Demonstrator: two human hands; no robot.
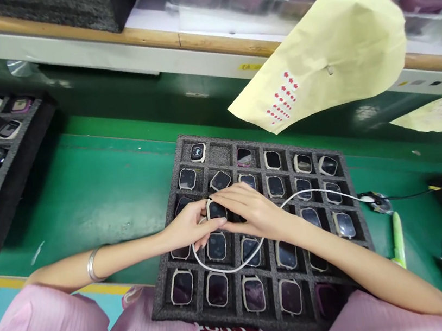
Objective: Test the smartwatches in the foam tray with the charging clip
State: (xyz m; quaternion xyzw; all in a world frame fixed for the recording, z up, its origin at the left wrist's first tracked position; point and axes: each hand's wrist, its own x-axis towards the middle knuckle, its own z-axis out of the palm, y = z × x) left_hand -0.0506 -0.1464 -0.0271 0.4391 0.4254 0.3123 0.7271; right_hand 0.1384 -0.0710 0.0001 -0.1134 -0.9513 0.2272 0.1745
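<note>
Between my two hands is a smartwatch case with a dark screen and a light frame, held above a black foam tray. My left hand grips it from the left, the thumb along its lower edge. From the right, my right hand closes on it, fingers over its top. A white cable comes out below my left hand, loops over the tray and runs off to the right; its end at the watch is hidden. Other strapless watches, such as one with a lit screen, lie in the tray's compartments.
Another foam tray of watches stands at the left. Right of the near tray are a small round device on the cable and a green pen-like object. A yellow paper sheet hangs from the shelf edge above the green bench.
</note>
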